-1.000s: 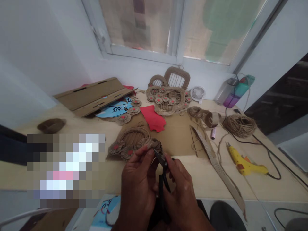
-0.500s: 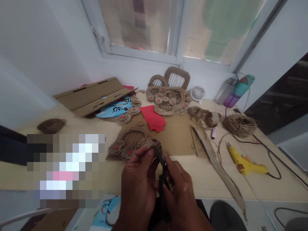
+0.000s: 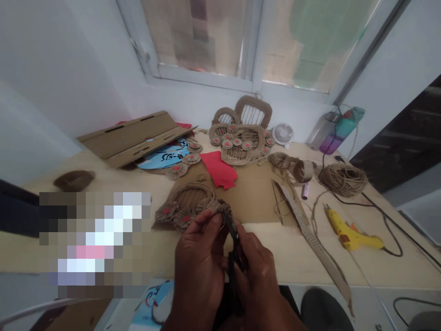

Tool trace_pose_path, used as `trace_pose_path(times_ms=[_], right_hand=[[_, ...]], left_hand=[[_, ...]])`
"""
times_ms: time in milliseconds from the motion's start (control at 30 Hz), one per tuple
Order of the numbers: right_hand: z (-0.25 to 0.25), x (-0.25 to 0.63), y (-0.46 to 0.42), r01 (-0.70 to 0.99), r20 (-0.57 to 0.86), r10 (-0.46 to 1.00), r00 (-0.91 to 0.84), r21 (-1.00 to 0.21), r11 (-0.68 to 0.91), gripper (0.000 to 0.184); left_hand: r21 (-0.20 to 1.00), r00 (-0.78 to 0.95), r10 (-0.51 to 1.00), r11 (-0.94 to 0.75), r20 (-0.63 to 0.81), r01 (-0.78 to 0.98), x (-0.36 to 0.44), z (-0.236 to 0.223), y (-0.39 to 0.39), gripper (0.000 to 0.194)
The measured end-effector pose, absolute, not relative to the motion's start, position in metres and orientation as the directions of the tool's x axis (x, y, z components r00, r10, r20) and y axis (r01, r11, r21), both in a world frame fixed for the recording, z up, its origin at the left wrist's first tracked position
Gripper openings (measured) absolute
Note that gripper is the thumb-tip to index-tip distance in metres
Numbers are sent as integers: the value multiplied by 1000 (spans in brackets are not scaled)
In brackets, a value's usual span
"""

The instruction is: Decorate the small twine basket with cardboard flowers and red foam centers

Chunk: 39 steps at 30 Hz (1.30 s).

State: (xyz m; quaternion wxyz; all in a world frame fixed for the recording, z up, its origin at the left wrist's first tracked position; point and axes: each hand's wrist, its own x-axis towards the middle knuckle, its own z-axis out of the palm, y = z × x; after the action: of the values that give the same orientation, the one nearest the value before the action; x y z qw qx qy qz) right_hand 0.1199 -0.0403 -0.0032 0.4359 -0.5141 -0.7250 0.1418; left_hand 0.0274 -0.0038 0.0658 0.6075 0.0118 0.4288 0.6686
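My left hand pinches a small brown corrugated-card rosette between thumb and fingers, just above the table's front edge. My right hand grips black scissors, whose blades point up into the rosette's edge. Both hands touch each other over the wooden table. Right behind the rosette lies a woven jute frame with card flowers that have red centres.
A yellow glue gun with a black cord lies at the right, near a twine coil and a long corrugated strip. Red paper, finished jute pieces, a small fan, bottles and folded cardboard stand farther back.
The scissors and my right hand have shifted slightly up and left toward the rosette; the blades look more closed. My left hand has hardly moved.
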Motion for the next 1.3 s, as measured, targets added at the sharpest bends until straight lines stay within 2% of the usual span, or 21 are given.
trace_pose_path(times_ms=[133, 333, 633, 1300], right_hand=[[-9, 121, -39, 635, 543, 833, -104, -609, 476, 56], [-10, 122, -38, 626, 550, 829, -101, -613, 483, 54], [-10, 122, -39, 558, 462, 885, -67, -718, 417, 48], [0, 119, -44, 584, 407, 909, -86, -718, 377, 42]], left_hand=[[580, -252, 827, 106, -503, -808, 28, 68, -5, 20], [582, -240, 841, 105, -485, -807, 27, 65, -5, 25], [609, -208, 882, 107, -423, -786, 25, 59, -2, 40], [673, -297, 876, 42, -381, -739, 29, 54, 1, 36]])
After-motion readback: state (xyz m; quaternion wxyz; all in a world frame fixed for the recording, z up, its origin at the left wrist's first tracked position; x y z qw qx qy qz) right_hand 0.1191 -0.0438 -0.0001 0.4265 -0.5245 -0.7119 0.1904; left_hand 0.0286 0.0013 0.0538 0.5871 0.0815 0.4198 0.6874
